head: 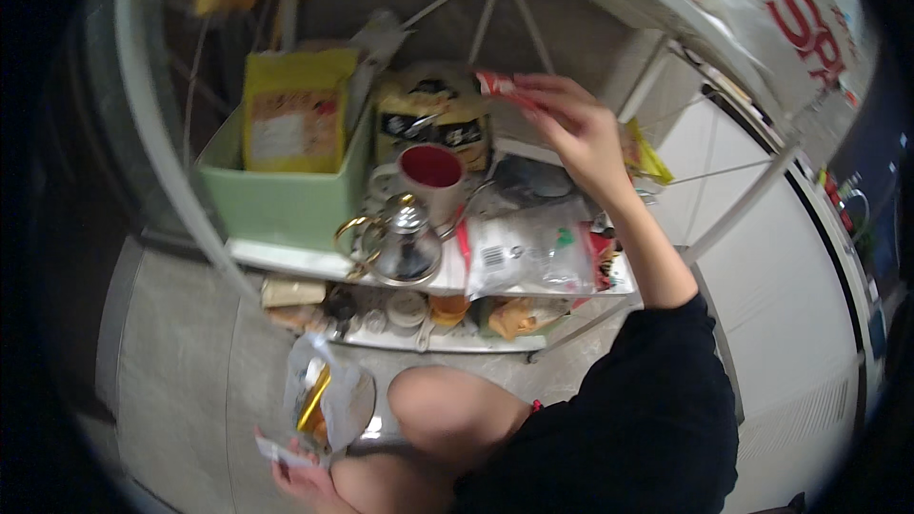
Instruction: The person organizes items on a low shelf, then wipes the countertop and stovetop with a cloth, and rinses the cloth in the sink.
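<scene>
My right hand (582,121) holds a small red-and-white packet (494,83) between thumb and fingers, above the upper shelf (282,257) of a white rack. Low at the left, my left hand (307,480) grips a flat white piece (275,451), blurred, perhaps a wrapper or card. Beside it on the floor stands a small bin with a translucent liner (353,400), holding a shiny gold wrapper (313,400). Below my right hand are a white mug with a red inside (446,194), a steel gooseneck kettle with a gold handle (408,253) and a clear plastic bag (528,246).
A green box (278,207) holds a yellow pouch (296,78). Behind the mug leans a beige-and-black bag (435,111). Jars and an orange container (448,308) crowd the lower shelf. Rack posts (168,135) frame both sides. A printed white plastic bag (757,21) sits at upper right.
</scene>
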The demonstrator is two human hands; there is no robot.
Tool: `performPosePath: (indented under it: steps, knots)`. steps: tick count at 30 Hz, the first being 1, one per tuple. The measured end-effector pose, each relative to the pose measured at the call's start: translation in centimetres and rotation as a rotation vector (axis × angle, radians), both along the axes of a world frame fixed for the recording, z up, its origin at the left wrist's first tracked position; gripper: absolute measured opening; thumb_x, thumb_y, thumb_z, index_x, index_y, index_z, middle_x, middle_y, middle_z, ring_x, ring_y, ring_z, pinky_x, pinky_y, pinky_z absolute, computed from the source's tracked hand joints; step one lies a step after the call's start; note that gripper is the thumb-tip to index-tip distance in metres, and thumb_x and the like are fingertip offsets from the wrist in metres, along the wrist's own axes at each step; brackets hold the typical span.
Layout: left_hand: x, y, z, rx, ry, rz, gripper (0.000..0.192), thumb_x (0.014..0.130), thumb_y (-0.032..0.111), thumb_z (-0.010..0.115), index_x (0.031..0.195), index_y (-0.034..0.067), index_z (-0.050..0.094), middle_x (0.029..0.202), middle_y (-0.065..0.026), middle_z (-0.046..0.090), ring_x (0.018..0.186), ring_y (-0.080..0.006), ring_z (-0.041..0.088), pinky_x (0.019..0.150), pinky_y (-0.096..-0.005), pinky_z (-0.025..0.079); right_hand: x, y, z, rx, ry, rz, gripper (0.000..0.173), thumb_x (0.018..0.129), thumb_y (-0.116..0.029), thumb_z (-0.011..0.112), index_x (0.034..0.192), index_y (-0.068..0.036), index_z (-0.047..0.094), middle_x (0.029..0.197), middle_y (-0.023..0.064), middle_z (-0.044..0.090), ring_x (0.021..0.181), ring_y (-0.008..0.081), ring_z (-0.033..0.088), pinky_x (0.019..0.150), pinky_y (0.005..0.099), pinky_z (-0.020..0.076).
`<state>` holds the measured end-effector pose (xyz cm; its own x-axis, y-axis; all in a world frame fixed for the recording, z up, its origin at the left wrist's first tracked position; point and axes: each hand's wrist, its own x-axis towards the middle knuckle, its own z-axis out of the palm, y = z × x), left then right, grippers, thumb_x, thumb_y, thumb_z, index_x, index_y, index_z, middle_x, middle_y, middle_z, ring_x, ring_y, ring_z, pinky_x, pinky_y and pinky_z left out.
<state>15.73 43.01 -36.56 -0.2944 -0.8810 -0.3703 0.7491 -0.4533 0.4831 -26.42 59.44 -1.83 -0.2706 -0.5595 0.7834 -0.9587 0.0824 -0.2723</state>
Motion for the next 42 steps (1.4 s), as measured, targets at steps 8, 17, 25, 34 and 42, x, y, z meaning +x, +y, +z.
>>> performPosePath:
  steps: [8, 17, 25, 34, 42]
  knots:
    - [-0.6, 0.4, 1.5, -0.215, 0.116, -0.121, 0.063, 0.088, 0.031, 0.043, 0.144, 0.021, 0.016, 0.096, -0.0113, 0.056, 0.057, -0.0157, 0.053, 0.046, -0.0263, 0.049, 23.9, -14.6, -30.8, 0.746, -0.486, 0.872, 0.012, 0.071, -0.007, 0.063, 0.08, 0.001, 0.066, 0.083, 0.0216, 0.061, 0.087, 0.0326, 0.06, 0.074, 0.037, 0.0478]
    - [-1.0, 0.6, 3.1, -0.14, -0.117, -0.043, 0.058, 0.089, 0.03, 0.043, 0.142, 0.022, 0.023, 0.093, -0.0062, 0.052, 0.048, -0.0135, 0.046, 0.039, -0.0216, 0.037, 27.5, -17.2, -36.1, 1.242, -0.046, 0.456, 0.028, 0.075, -0.018, 0.061, 0.097, -0.001, 0.065, 0.088, 0.0136, 0.066, 0.086, 0.0295, 0.062, 0.075, 0.0381, 0.0493]
    - [2.2, -1.6, -4.1, -0.005, -0.252, 0.144, 0.048, 0.079, 0.033, 0.053, 0.114, 0.0, 0.055, 0.11, -0.0147, 0.059, 0.093, -0.0321, 0.058, 0.079, -0.0395, 0.049, -0.8, 6.8, -2.5, 0.182, -0.789, -0.242, 0.034, 0.089, -0.024, 0.049, 0.114, -0.001, 0.053, 0.113, 0.0119, 0.059, 0.092, 0.0178, 0.058, 0.08, 0.027, 0.0484]
    - [1.8, -2.0, -8.9, -0.345, -0.576, 0.25, 0.048, 0.078, 0.035, 0.054, 0.112, 0.001, 0.056, 0.108, -0.0149, 0.059, 0.096, -0.0316, 0.058, 0.082, -0.0406, 0.048, -10.3, 19.1, -3.7, -0.286, -1.167, -0.842, 0.034, 0.085, -0.031, 0.06, 0.072, 0.0, 0.056, 0.052, 0.0051, 0.051, 0.039, 0.0149, 0.05, 0.033, 0.0259, 0.039]
    - [1.4, -2.3, -6.1, -0.059, -0.173, 0.097, 0.05, 0.077, 0.036, 0.055, 0.113, 0.001, 0.055, 0.109, -0.0149, 0.059, 0.097, -0.0316, 0.057, 0.083, -0.042, 0.047, -9.7, 20.0, -1.6, -0.033, -1.117, -1.04, 0.032, 0.082, -0.028, 0.064, 0.068, 0.0, 0.057, 0.053, 0.0075, 0.055, 0.04, 0.0185, 0.055, 0.035, 0.029, 0.0436]
